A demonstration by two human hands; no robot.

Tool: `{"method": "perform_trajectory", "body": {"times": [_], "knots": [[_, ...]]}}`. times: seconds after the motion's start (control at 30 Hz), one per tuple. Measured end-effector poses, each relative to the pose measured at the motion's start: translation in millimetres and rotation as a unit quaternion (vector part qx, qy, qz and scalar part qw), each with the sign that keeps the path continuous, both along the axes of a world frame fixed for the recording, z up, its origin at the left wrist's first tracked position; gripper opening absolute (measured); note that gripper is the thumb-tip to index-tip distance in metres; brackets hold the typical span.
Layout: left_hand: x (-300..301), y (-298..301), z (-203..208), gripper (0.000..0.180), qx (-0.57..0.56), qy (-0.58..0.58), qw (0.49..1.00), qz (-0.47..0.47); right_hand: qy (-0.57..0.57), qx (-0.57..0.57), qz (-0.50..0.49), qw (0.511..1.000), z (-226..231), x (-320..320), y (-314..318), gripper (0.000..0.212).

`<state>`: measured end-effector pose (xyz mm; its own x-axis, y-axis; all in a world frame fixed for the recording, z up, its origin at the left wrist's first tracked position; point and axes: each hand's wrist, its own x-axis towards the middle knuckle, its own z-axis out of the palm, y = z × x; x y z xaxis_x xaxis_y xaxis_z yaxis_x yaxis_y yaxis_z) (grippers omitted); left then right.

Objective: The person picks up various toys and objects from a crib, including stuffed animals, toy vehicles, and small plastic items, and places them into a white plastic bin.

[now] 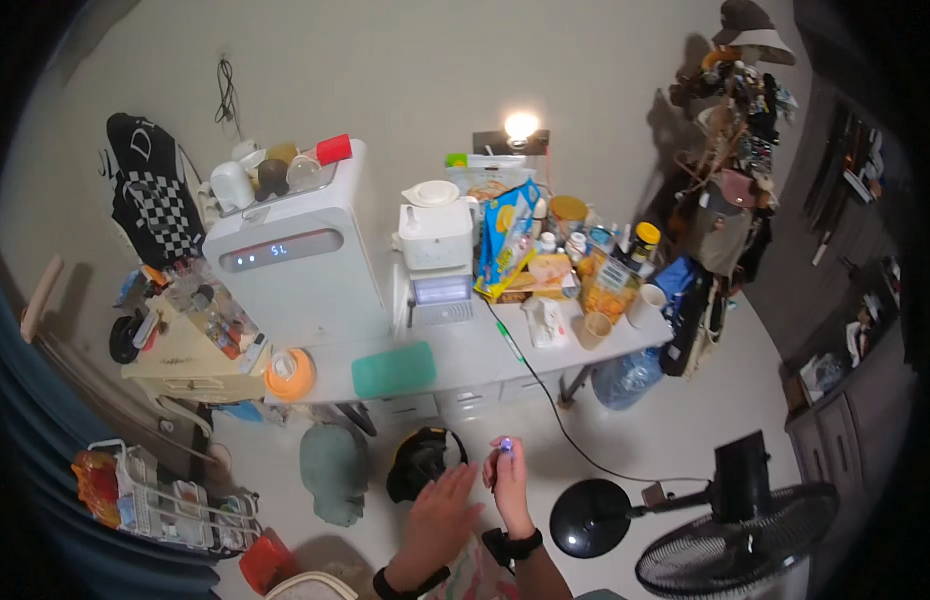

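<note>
My left hand (443, 515) is held flat, its fingers stretched out toward my right hand, and nothing shows in it. Beside it my right hand (507, 482) is raised with its fingers curled. A small shiny bluish-purple spot (506, 446) shows at its fingertips; I cannot make out what it is. Black bands (525, 546) circle both wrists. Just beyond my left hand, on the floor, lies a black rounded thing with a yellow edge (423, 462). Both hands are in the air in front of the white table (455, 375).
On the table stand a white dispenser (295, 265), a white appliance (437, 240), a teal box (395, 370), an orange lidded container (289, 374), snack packs and cups (595, 330). A black fan (735, 530) lies right, its cable crossing the floor. At left are a grey stool-like thing (333, 472) and a white rack (175, 500).
</note>
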<state>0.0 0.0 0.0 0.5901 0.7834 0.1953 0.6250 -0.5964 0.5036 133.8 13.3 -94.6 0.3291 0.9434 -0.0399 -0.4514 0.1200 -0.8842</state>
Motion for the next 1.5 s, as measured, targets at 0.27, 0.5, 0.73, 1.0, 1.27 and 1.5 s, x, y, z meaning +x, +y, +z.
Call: {"method": "perform_trajectory", "body": {"times": [0.27, 0.5, 0.73, 1.0, 1.27, 1.5], "knots": [[-7.4, -94.4, 30.6, 0.052, 0.011, -0.069, 0.998, -0.006, -0.139, 0.1, -0.125, 0.977, 79.8, 10.1, -125.5, 0.028], [52.1, -192.3, 92.1, 0.054, -0.017, -0.152, 0.969, -0.195, -0.218, 0.1, -0.206, 0.949, 147.1, 18.2, -276.6, 0.043], [137.9, -277.6, 129.2, 0.044, -0.093, -0.226, 0.894, -0.376, -0.258, 0.244, -0.318, 0.879, 203.3, 78.2, -389.2, 0.051], [270.8, -387.1, 129.9, 0.022, -0.027, -0.224, 0.875, -0.429, -0.36, 0.184, -0.396, 0.824, 205.9, 195.7, -526.4, 0.048], [478.9, -465.4, 150.6, 0.023, 0.094, -0.296, 0.877, -0.366, -0.374, 0.089, -0.355, 0.852, 212.3, 388.2, -637.9, 0.036], [650.2, -475.7, 147.0, 0.029, 0.129, -0.3, 0.891, -0.315, -0.141, 0.088, -0.27, 0.948, 202.4, 561.0, -651.4, 0.027]]}}
